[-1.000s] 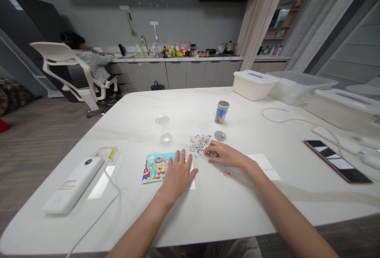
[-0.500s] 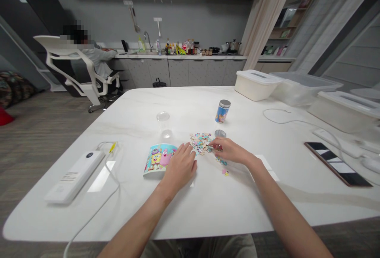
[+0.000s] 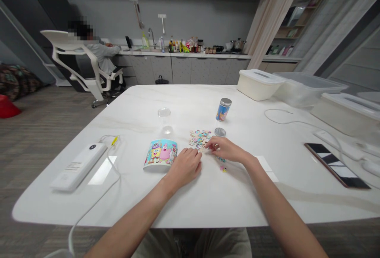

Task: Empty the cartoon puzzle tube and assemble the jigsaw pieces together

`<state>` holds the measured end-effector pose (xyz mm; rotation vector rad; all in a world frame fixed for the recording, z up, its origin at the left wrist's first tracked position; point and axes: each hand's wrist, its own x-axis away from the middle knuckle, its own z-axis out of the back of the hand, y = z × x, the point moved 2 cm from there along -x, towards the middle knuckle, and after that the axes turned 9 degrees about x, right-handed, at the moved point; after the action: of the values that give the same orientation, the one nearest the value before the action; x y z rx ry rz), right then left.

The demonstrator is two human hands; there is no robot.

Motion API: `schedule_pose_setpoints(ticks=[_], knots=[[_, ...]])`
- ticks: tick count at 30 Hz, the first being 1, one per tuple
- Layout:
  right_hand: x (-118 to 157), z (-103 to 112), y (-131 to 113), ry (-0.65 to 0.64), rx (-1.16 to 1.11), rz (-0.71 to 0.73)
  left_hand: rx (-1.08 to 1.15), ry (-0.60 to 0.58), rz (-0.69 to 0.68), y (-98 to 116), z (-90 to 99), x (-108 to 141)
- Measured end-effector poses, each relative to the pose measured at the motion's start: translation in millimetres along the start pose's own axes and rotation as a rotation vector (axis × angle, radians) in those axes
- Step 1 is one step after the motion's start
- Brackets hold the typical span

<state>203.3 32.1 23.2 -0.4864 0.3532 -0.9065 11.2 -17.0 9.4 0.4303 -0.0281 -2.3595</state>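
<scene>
A loose pile of small colourful jigsaw puzzle pieces lies on the white table. My right hand reaches in at its right edge, thumb and fingertips drawn together on a piece. My left hand rests on the table just below the pile, fingers curled under, so whatever they may hold is hidden. Left of it stands a curved picture sheet with cartoon characters. Some blue pieces lie partly under my right hand, and a few pink and yellow pieces are nearer me.
Behind the pile are a round metal lid, a blue cartoon-printed can and a clear plastic jar. A white power bank with a cable lies left, a phone right. Storage boxes line the right back. A person sits in a chair beyond.
My left hand has drawn its fingers in and slid slightly right, away from the picture sheet. My right hand has shifted a little left along the pile. The view has tilted slightly.
</scene>
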Motion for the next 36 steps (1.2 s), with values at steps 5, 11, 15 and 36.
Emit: schedule_pose_setpoints(ticks=[5, 11, 15, 36], knots=[[-2.0, -5.6, -1.6, -0.001, 0.016, 0.072, -0.059, -0.035, 0.051, -5.4, 3.2, 0.5], [1.7, 0.2, -2.5, -0.084, -0.030, 0.000, -0.145, -0.163, 0.111, -10.6, 25.2, -0.7], [2.2, 7.7, 0.6, 0.004, 0.086, -0.035, -0.184, -0.204, -0.022, -5.8, 24.0, -12.9], [1.1, -10.1, -15.1, -0.131, 0.210, -0.007, 0.060, -0.133, -0.045, -5.8, -2.8, -11.3]])
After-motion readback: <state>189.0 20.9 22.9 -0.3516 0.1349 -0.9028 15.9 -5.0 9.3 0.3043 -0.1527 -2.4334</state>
